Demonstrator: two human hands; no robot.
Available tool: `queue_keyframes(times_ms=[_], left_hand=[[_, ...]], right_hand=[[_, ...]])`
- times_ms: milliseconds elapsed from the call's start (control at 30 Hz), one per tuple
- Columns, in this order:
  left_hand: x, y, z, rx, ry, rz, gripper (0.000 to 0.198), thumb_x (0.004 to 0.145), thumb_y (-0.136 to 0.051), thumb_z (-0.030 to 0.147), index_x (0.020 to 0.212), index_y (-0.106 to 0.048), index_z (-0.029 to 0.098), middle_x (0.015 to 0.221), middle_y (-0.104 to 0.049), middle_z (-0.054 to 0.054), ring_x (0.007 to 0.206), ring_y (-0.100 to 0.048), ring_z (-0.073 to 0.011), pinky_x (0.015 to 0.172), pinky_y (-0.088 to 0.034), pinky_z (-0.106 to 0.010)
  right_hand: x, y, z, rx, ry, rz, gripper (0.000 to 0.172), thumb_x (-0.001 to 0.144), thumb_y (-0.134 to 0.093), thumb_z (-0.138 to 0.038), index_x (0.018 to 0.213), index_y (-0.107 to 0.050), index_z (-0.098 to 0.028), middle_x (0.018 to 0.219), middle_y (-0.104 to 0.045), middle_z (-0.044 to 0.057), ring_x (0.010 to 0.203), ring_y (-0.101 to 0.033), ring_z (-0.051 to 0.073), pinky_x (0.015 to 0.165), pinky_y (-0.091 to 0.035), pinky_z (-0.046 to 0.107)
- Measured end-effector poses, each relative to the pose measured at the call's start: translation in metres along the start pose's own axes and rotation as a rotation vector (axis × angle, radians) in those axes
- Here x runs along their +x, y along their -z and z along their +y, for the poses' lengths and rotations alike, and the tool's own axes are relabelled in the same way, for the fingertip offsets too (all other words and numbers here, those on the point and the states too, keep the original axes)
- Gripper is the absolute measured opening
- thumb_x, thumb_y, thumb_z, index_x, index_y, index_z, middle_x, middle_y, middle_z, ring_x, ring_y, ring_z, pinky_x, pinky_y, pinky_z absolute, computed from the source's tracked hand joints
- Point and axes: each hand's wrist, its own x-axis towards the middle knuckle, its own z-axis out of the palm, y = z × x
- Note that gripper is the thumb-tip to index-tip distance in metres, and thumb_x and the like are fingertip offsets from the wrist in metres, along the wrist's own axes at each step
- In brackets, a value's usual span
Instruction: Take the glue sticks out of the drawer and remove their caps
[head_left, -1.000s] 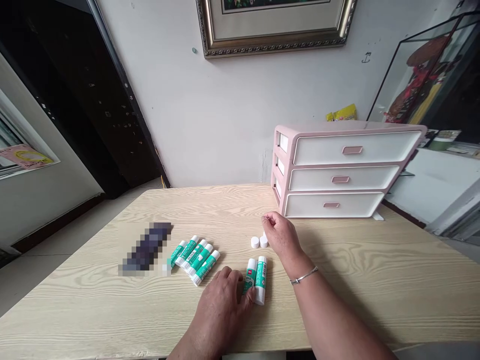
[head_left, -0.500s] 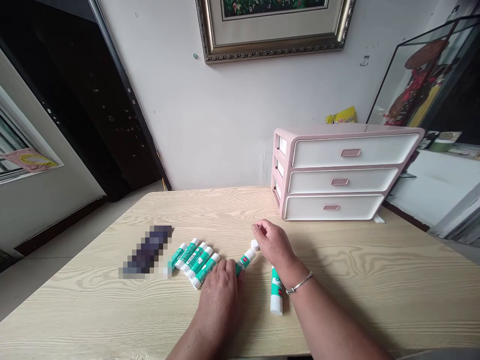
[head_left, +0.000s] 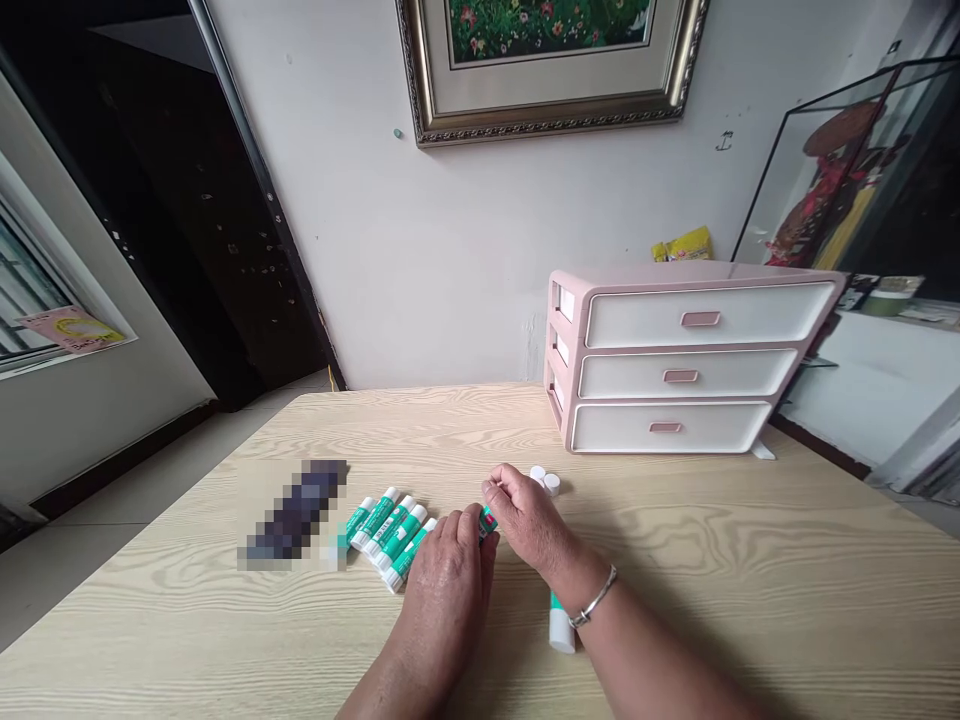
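My left hand [head_left: 448, 560] is closed around a green-and-white glue stick [head_left: 487, 522], which tilts up to the right. At that stick's upper end, my right hand [head_left: 529, 512] is pinched, its fingers covering the tip. Two small white caps [head_left: 552, 485] sit on the table just beyond my right hand. Another glue stick [head_left: 562, 630] lies under my right wrist, partly hidden. Left of my left hand, several glue sticks [head_left: 397, 535] lie side by side in a slanted row, the nearest partly covered by my fingers.
A pink-and-white drawer unit [head_left: 682, 375] stands at the back right of the wooden table [head_left: 712, 580]. A dark pixelated object [head_left: 300, 510] lies to the left. Behind the table is a wall with a framed picture [head_left: 551, 130].
My right hand has moved slightly left and down onto the held stick's upper end. Two white caps now show beyond it. The view has tilted up a little.
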Motion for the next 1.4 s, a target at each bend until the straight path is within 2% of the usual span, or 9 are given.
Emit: queue_keyframes(times_ms=[200,333,567,633,700,800,900,1033,1400], left_hand=[[0.005,0.021,0.012,-0.460,0.089,-0.199,0.029,0.101,-0.038,0.042,0.103,-0.057,0.020,0.088,-0.068,-0.006,0.080,-0.063,-0.0201,0.071,-0.045,-0.030],[-0.001,0.032,0.014,-0.925,0.248,-0.356,0.042,0.095,-0.041,0.060,0.085,-0.051,0.021,0.065,-0.051,0.003,0.055,-0.049,-0.0121,0.052,-0.039,-0.024],[-0.026,0.032,0.011,-1.458,0.468,-0.465,0.048,0.087,-0.051,0.068,0.085,-0.052,0.020,0.055,-0.036,0.009,0.043,-0.025,-0.0061,0.040,-0.032,-0.020],[-0.037,0.030,0.007,-1.385,0.500,-0.523,0.052,0.089,-0.044,0.071,0.090,-0.054,0.020,0.053,-0.035,0.009,0.041,-0.025,-0.0068,0.040,-0.032,-0.021],[-0.045,0.026,-0.002,-1.100,0.444,-0.500,0.049,0.091,-0.043,0.067,0.091,-0.057,0.020,0.055,-0.043,0.006,0.044,-0.038,-0.0098,0.045,-0.038,-0.023],[-0.047,0.015,-0.019,-0.505,0.225,-0.211,0.032,0.095,-0.048,0.050,0.096,-0.063,0.022,0.079,-0.066,-0.003,0.072,-0.063,-0.0192,0.063,-0.048,-0.028],[-0.040,0.006,-0.030,-0.051,0.044,0.012,0.020,0.093,-0.053,0.034,0.100,-0.068,0.023,0.095,-0.071,-0.008,0.089,-0.066,-0.0251,0.076,-0.049,-0.035],[-0.030,0.008,-0.029,0.285,0.017,0.082,0.013,0.090,-0.059,0.024,0.094,-0.072,0.023,0.094,-0.071,-0.007,0.089,-0.065,-0.0266,0.080,-0.046,-0.041],[-0.021,0.011,-0.030,0.399,0.030,0.032,0.017,0.094,-0.055,0.026,0.094,-0.071,0.023,0.095,-0.070,-0.007,0.093,-0.059,-0.0289,0.082,-0.041,-0.043]], right_hand=[[0.000,0.006,-0.010,0.135,-0.089,-0.054,0.023,0.080,-0.044,-0.017,0.093,-0.063,-0.019,0.048,-0.040,-0.009,0.045,-0.037,0.010,0.045,-0.028,0.020],[-0.004,0.003,-0.017,0.220,-0.071,-0.104,0.021,0.075,-0.044,-0.017,0.085,-0.063,-0.018,0.045,-0.037,-0.010,0.042,-0.032,0.009,0.041,-0.024,0.019],[0.000,0.005,0.005,0.246,-0.111,-0.133,0.018,0.082,-0.043,-0.023,0.082,-0.061,-0.021,0.048,-0.043,-0.007,0.043,-0.043,0.011,0.042,-0.031,0.019],[0.010,0.022,0.014,0.187,-0.110,0.039,0.020,0.085,-0.041,-0.025,0.083,-0.060,-0.021,0.050,-0.043,-0.006,0.046,-0.043,0.012,0.044,-0.032,0.021],[0.019,0.040,0.018,0.108,-0.103,0.238,0.024,0.089,-0.038,-0.030,0.092,-0.060,-0.021,0.054,-0.046,-0.005,0.049,-0.045,0.014,0.048,-0.036,0.023],[0.025,0.049,0.018,-0.093,-0.066,0.356,0.031,0.093,-0.041,-0.038,0.111,-0.058,-0.020,0.070,-0.060,0.000,0.063,-0.056,0.018,0.062,-0.044,0.028],[0.024,0.041,0.019,-0.317,-0.008,0.284,0.031,0.096,-0.046,-0.037,0.118,-0.058,-0.019,0.090,-0.069,0.007,0.085,-0.063,0.022,0.080,-0.046,0.032],[0.026,0.032,0.031,-0.524,0.042,0.203,0.024,0.093,-0.059,-0.029,0.113,-0.065,-0.020,0.101,-0.072,0.008,0.100,-0.061,0.024,0.090,-0.043,0.034],[0.029,0.030,0.050,-0.660,-0.064,0.057,0.018,0.087,-0.065,-0.021,0.102,-0.075,-0.026,0.102,-0.075,0.003,0.108,-0.061,0.022,0.096,-0.037,0.034]])
